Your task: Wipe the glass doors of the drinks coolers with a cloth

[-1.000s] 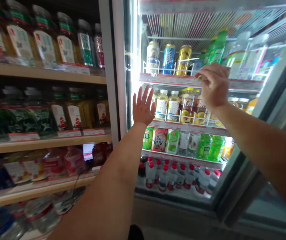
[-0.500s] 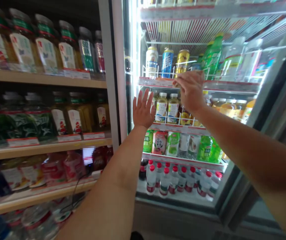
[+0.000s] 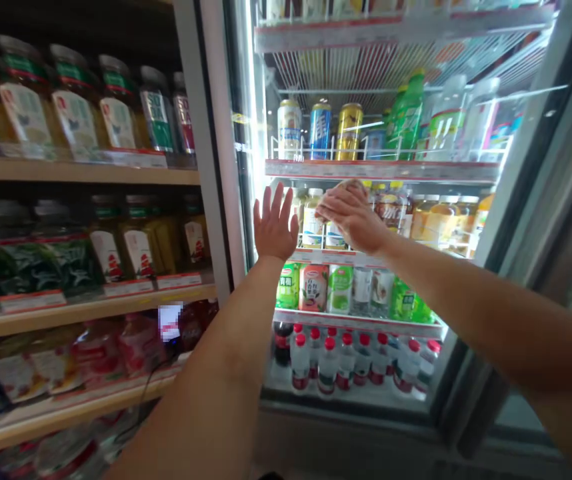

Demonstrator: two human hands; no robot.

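Note:
The glass door (image 3: 471,293) of a lit drinks fridge fills the middle and right of the view. My left hand (image 3: 275,227) is spread flat at the door's left side, fingers up and apart, holding nothing. To its right, my right hand (image 3: 353,217) is bent over a bunched, brownish cloth (image 3: 353,187), pressed towards the glass. Only the cloth's upper edge shows above my fingers. Behind the hands, bottles with white labels (image 3: 312,220) stand on a fridge shelf, partly covered by my right hand.
Above the hands is a shelf with cans (image 3: 320,130) and green bottles (image 3: 413,113). Below stand cartons (image 3: 313,288) and red-capped water bottles (image 3: 327,367). At left, an open wooden shelf (image 3: 81,172) carries bottled drinks, and a small lit screen (image 3: 170,323) with a cable hangs there.
My right hand has moved down and left with the cloth, from the can shelf's edge to the bottle row below. My left hand stays spread on the door; the view has shifted slightly.

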